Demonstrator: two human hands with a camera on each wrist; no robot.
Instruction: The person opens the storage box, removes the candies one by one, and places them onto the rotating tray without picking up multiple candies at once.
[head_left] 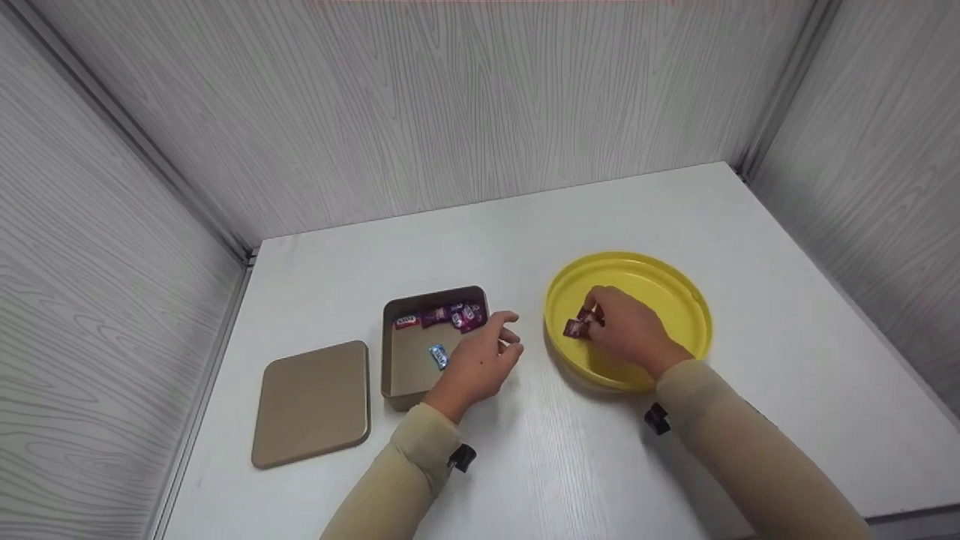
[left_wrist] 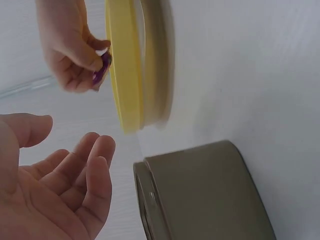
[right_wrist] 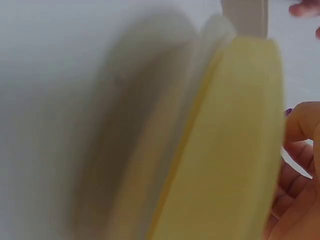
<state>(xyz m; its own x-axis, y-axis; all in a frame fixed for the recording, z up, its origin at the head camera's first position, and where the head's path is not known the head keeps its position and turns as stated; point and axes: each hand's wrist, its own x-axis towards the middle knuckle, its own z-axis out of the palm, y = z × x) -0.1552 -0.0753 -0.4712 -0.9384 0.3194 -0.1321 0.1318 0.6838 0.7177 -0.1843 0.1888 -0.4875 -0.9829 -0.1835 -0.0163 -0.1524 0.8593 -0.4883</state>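
Observation:
My right hand (head_left: 628,327) is over the left part of a round yellow tray (head_left: 664,289) and pinches a purple wrapped candy (head_left: 576,328). In the left wrist view that candy (left_wrist: 101,70) shows between thumb and fingers, by the tray's rim. Whether one or two candies are there is hard to tell. My left hand (head_left: 480,366) hovers at the right edge of a square brown tin (head_left: 409,367), fingers loosely bent and holding nothing. Inside the tin, purple candies (head_left: 435,316) and a red one (head_left: 406,322) lie along the back, with a blue candy (head_left: 439,356) nearer the middle.
A flat brown lid (head_left: 315,405) lies on the white table (head_left: 525,232) left of the tin. Grey wood-grain panels (head_left: 480,105) stand behind the table and at both sides. A strip of table separates the tin from the tray.

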